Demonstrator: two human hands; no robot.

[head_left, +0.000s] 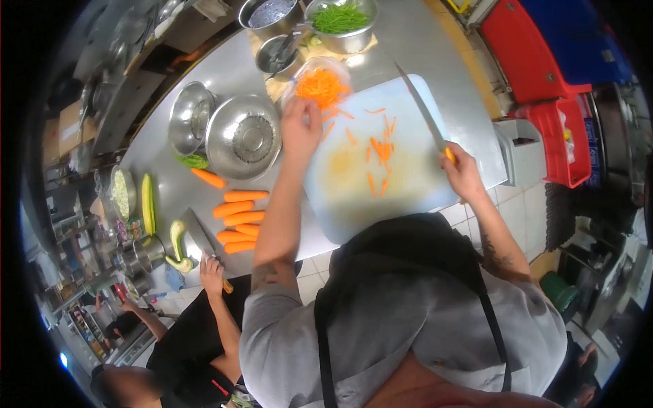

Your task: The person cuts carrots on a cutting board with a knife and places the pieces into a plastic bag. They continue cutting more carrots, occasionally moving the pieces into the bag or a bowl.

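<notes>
My right hand (464,173) grips a long kitchen knife (425,112) by its yellow handle, the blade pointing away over the right edge of the white cutting board (415,197). My left hand (303,126) is at the near rim of a bowl of cut carrot strips (320,87). Its fingers look curled in, and what they may hold is hidden. Loose carrot strips (382,151) lie scattered on the middle of the board, with a few more between the board and the bowl. Several peeled whole carrots (239,207) lie on the steel table left of my forearm.
Left of my arm stand a metal colander (243,136) and a steel bowl (190,119). At the back is a bowl of cut greens (340,19). A co-worker's hand (211,274) holds another knife (198,232) near a pale curved squash (177,245). Red bins (558,143) stand right.
</notes>
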